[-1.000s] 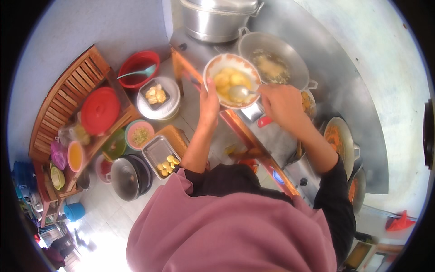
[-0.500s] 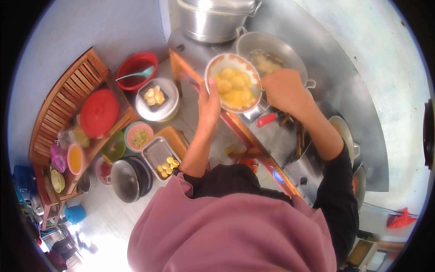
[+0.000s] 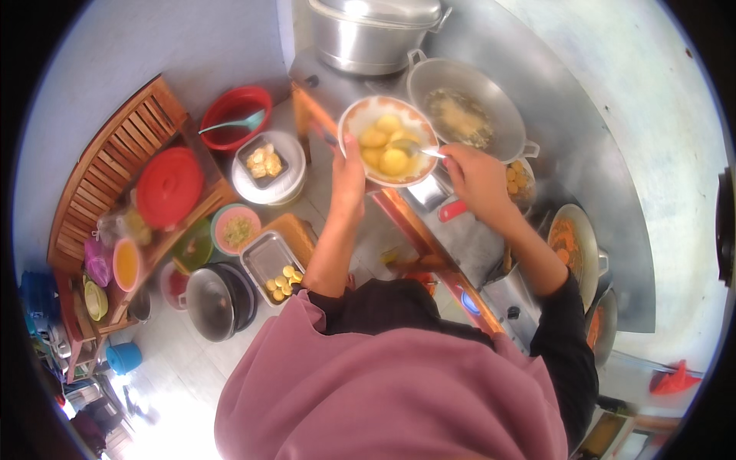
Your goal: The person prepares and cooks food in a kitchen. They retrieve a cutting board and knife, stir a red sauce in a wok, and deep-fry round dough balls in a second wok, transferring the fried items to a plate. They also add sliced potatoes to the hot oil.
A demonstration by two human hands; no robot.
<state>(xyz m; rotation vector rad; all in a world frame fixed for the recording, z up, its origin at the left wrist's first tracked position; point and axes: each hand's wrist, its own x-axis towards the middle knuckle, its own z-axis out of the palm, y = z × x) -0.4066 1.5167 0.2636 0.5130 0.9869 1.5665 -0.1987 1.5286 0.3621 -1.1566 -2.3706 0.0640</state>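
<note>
With my left hand (image 3: 349, 180) I grip the near left rim of a white bowl (image 3: 354, 121) with an orange-brown patterned edge. Inside the bowl lie several round yellow patties (image 3: 375, 137) in yellow liquid. A metal spoon (image 3: 414, 146) is pinched in my right hand (image 3: 477, 180), its head down in the bowl among the patties. Just beyond, a wide metal wok (image 3: 502, 126) on the stove holds bubbling oil with a pale golden fried piece (image 3: 461, 115) in it.
A big lidded pot (image 3: 368, 42) stands at the back. A red handle (image 3: 452, 210) juts out by my right hand. Fried pieces (image 3: 517, 178) and a pan of orange food (image 3: 567, 245) sit to the right. At left, a tray of yellow rounds (image 3: 264, 257) lies near my left forearm.
My right hand has drawn back from over the wok toward me, and the spoon is now in the bowl. The bowl has shifted slightly left.
</note>
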